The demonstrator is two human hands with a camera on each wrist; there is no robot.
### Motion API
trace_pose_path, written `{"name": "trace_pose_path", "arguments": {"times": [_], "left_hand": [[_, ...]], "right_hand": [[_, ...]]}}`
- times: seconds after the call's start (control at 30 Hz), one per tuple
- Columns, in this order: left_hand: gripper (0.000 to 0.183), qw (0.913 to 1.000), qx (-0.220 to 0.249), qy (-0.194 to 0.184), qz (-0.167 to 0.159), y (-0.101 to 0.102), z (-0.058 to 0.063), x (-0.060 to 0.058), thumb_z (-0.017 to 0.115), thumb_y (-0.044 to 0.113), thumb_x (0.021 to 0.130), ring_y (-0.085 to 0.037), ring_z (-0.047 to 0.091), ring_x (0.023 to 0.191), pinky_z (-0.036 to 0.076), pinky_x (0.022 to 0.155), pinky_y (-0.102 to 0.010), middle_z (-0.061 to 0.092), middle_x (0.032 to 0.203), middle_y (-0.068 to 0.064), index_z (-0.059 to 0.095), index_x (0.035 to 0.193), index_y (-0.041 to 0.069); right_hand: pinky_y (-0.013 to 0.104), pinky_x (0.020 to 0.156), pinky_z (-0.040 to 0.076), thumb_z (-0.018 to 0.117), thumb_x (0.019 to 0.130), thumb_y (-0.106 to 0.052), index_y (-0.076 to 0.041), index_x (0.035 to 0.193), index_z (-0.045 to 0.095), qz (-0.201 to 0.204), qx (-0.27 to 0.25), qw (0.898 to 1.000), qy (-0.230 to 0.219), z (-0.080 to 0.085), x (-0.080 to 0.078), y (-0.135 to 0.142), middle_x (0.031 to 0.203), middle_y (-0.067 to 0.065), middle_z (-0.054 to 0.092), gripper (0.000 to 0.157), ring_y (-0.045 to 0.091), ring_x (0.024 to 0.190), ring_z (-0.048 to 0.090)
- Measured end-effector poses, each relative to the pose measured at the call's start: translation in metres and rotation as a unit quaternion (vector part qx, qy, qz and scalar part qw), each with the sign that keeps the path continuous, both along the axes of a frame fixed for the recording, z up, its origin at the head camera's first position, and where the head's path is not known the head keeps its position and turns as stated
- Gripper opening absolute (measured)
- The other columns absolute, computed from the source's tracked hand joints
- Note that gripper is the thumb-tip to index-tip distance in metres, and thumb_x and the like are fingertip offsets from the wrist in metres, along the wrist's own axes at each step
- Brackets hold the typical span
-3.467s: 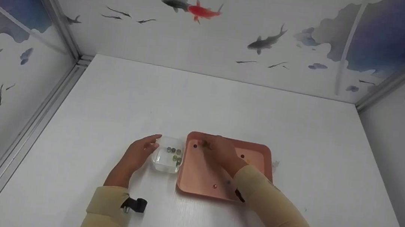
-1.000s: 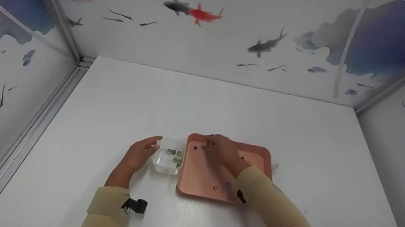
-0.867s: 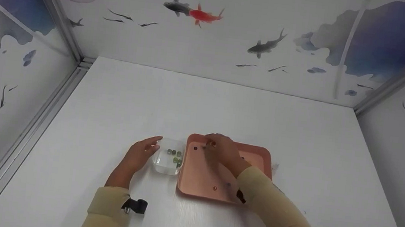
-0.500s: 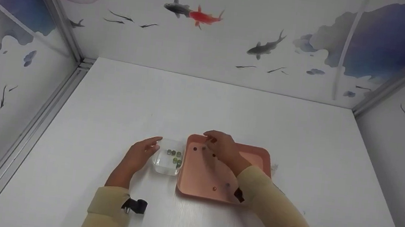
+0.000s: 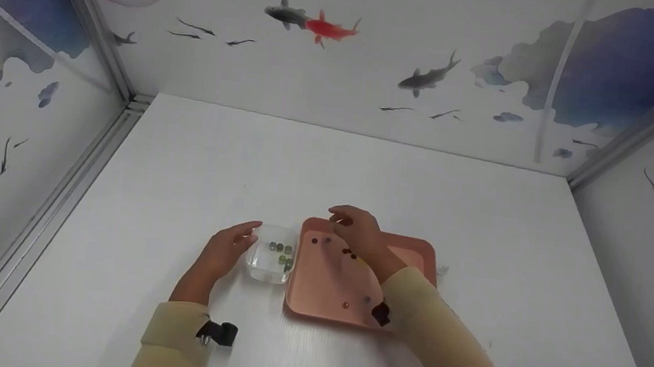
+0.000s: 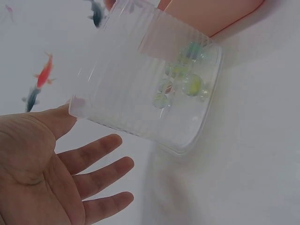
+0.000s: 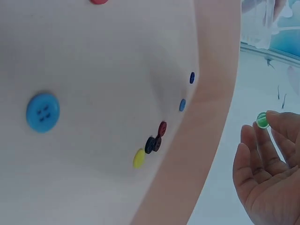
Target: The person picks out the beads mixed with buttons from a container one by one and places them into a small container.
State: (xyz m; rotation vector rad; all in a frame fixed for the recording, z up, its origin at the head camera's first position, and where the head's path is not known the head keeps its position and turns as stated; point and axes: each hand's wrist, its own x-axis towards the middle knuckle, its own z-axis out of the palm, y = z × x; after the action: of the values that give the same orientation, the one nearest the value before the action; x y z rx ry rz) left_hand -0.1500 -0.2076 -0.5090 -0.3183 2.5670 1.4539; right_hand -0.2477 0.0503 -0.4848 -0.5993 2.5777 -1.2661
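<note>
Beside a clear plastic container point(image 5: 260, 269), my left hand point(image 5: 227, 252) touches the rim with a fingertip, its other fingers stretched out in the left wrist view. Several glass marbles with green and yellow swirls point(image 6: 192, 85) lie in the container. My right hand point(image 5: 358, 229) is over the far edge of a pink tray point(image 5: 315, 292). It pinches a green marble point(image 7: 262, 120) between thumb and finger. Buttons lie in the tray: a large light blue button point(image 7: 42, 112), a yellow button point(image 7: 138, 158), a smaller blue button point(image 7: 182, 105) and several dark ones.
The container stands against the tray's left side on a white table point(image 5: 214, 153). A small clear object point(image 5: 443, 271) lies just right of the tray. Printed walls point(image 5: 345, 70) with fish enclose the table at the back and sides.
My right hand has risen from the inside of the tray toward and past its far edge, uncovering several dark buttons and the yellow one. My left hand stays at the container.
</note>
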Motion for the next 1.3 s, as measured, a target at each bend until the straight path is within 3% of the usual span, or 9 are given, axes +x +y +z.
{"name": "trace_pose_path", "arguments": {"times": [0.3,0.6,0.93,1.07,1.23,1.3], "left_hand": [[0.043,0.9999,-0.008,0.012,-0.008,-0.001,0.000,0.001,0.051,0.024,0.101,-0.039,0.046,0.130,0.037,0.108,-0.053,0.049,0.142,-0.021,0.048,0.143,0.015],[0.042,0.9999,-0.007,0.009,-0.003,-0.002,0.000,0.002,0.051,0.025,0.101,-0.039,0.044,0.132,0.035,0.109,-0.054,0.048,0.142,-0.021,0.049,0.143,0.015],[0.043,1.0000,-0.003,0.005,-0.005,-0.001,-0.002,0.000,0.051,0.025,0.101,-0.039,0.044,0.132,0.036,0.109,-0.053,0.048,0.143,-0.020,0.048,0.143,0.016],[0.043,1.0000,0.001,0.000,-0.003,-0.001,-0.001,0.001,0.051,0.026,0.101,-0.039,0.043,0.133,0.035,0.109,-0.053,0.047,0.144,-0.020,0.048,0.143,0.017],[0.043,1.0000,0.006,-0.001,0.000,-0.001,0.000,0.001,0.051,0.026,0.101,-0.039,0.042,0.133,0.034,0.110,-0.053,0.047,0.144,-0.021,0.048,0.143,0.016],[0.043,1.0000,0.008,-0.001,0.001,-0.001,0.000,0.001,0.050,0.026,0.101,-0.040,0.042,0.133,0.034,0.110,-0.053,0.047,0.143,-0.021,0.048,0.143,0.016]], "right_hand": [[0.038,0.084,0.056,0.062,0.094,-0.004,-0.003,0.126,0.062,-0.013,-0.035,0.999,-0.009,0.001,0.001,-0.006,0.108,0.011,0.067,0.032,0.026,0.102,0.065],[0.038,0.087,0.055,0.061,0.094,-0.004,-0.004,0.127,0.062,-0.029,-0.093,0.994,-0.057,0.007,0.006,-0.010,0.109,0.010,0.067,0.033,0.026,0.105,0.063],[0.044,0.088,0.054,0.061,0.095,-0.008,-0.004,0.129,0.060,-0.032,-0.121,0.989,-0.074,0.009,0.010,-0.013,0.112,0.011,0.066,0.034,0.027,0.107,0.062],[0.049,0.080,0.054,0.060,0.095,-0.008,-0.005,0.129,0.060,-0.034,-0.127,0.988,-0.084,0.011,0.012,-0.015,0.112,0.010,0.066,0.034,0.024,0.105,0.062],[0.039,0.083,0.055,0.059,0.095,-0.005,-0.004,0.129,0.060,-0.034,-0.143,0.985,-0.086,0.011,0.014,-0.018,0.112,0.011,0.066,0.034,0.025,0.107,0.062],[0.034,0.091,0.054,0.060,0.095,-0.006,-0.005,0.128,0.060,-0.036,-0.150,0.983,-0.097,0.011,0.015,-0.020,0.112,0.010,0.066,0.033,0.026,0.108,0.062]]}}
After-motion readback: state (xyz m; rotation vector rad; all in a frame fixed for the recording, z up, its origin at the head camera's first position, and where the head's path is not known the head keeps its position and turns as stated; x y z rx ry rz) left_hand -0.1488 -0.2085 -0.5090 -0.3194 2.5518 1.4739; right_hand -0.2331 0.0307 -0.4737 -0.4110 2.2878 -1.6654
